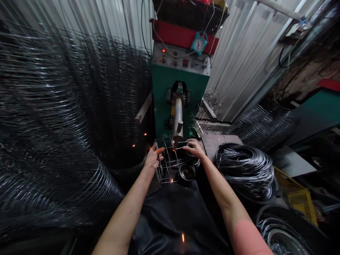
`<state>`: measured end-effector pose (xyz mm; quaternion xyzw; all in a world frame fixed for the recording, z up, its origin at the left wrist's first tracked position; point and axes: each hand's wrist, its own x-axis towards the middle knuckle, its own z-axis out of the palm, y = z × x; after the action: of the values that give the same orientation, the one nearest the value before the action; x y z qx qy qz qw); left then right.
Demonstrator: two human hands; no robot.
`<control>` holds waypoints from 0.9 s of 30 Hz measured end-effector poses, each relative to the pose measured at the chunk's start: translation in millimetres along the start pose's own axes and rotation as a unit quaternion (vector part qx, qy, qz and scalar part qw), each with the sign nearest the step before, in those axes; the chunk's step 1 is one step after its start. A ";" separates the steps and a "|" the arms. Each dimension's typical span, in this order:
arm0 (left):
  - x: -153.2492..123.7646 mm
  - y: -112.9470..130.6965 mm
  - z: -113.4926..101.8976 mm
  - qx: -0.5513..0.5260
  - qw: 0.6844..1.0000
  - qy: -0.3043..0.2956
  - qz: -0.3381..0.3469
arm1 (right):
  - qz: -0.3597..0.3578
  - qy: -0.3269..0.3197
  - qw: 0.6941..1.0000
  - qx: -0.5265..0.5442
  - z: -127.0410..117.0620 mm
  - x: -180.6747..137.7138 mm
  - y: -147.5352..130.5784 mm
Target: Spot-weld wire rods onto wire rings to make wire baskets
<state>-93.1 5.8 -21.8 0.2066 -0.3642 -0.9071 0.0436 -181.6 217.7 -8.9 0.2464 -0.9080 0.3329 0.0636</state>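
A welded wire frame [170, 166] hangs under the electrode arm [178, 115] of a green spot-welding machine [161, 92]. My left hand [152, 158] is closed on the frame's left side, with an orange cover on one finger. My right hand [195, 148] pinches the end of a thin wire [181, 142] that runs left to the electrode tip. An orange glow shows where the tip meets the wire, and sparks [145, 134] fly to the left and down. Below my right hand stands a round dark cup [187, 172], its contents unclear.
Tall stacks of wire rings [58, 99] crowd the left side. At the right lie a big wire coil [245, 166], a yellow crate [297, 198] and a dark tub [289, 219] with more wire. A black apron [177, 216] covers my lap. A blue clock [199, 43] hangs on the machine.
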 end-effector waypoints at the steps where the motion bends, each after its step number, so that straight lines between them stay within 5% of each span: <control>1: -1.2 1.2 0.1 0.003 1.000 -0.009 0.005 | -0.003 0.002 1.000 0.001 -1.2 -0.1 -0.8; 12: -47.3 -1.5 -23.0 -0.025 1.000 -0.008 -0.005 | -0.045 0.001 0.999 -0.009 -17.1 -47.3 -41.3; 20: -77.0 12.4 -46.2 -0.112 0.989 -0.022 -0.096 | -0.006 -0.107 0.991 0.081 -45.9 -64.3 -39.3; 27: -123.4 23.6 -73.4 -0.241 0.956 -0.068 -0.152 | 0.043 -0.013 0.987 0.156 -88.1 -98.8 -48.5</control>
<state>47.5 -30.3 -11.1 0.1807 -0.1007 -0.9758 -0.0711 -76.1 281.9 59.1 0.2186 -0.8553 0.4697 -0.0019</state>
